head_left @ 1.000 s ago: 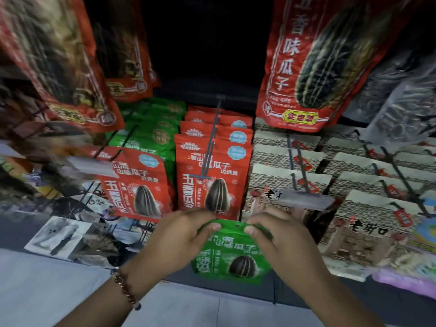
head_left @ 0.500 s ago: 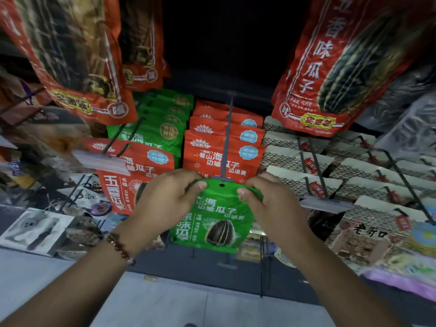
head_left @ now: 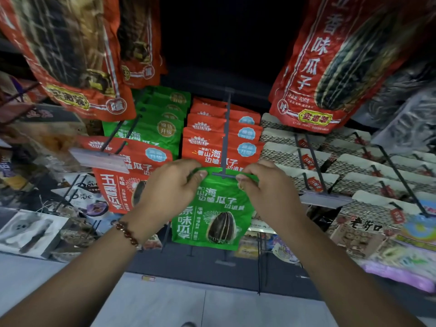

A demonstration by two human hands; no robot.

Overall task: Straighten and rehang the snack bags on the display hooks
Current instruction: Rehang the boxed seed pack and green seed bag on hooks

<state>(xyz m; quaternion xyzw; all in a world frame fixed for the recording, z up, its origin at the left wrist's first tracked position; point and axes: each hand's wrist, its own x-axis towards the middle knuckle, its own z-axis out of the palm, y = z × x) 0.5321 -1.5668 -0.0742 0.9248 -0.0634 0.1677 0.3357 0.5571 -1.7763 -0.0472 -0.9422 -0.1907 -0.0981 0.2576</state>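
A green sunflower-seed bag hangs upright in the middle of the view, its top edge at the front tip of a grey display hook. My left hand pinches the bag's top left corner. My right hand pinches its top right corner. Whether the hook passes through the bag's hole I cannot tell. Behind it on the same hook hang several orange-red seed bags.
To the left, a hook carries green bags with an orange-red bag in front. Beige bags fill the hooks at right. Large red bags hang overhead on both sides. Grey floor lies below.
Both hands have lifted the green bag from below the rack up to the tip of the middle hook. The bag now sits slightly higher against the hook's end than half a second ago.
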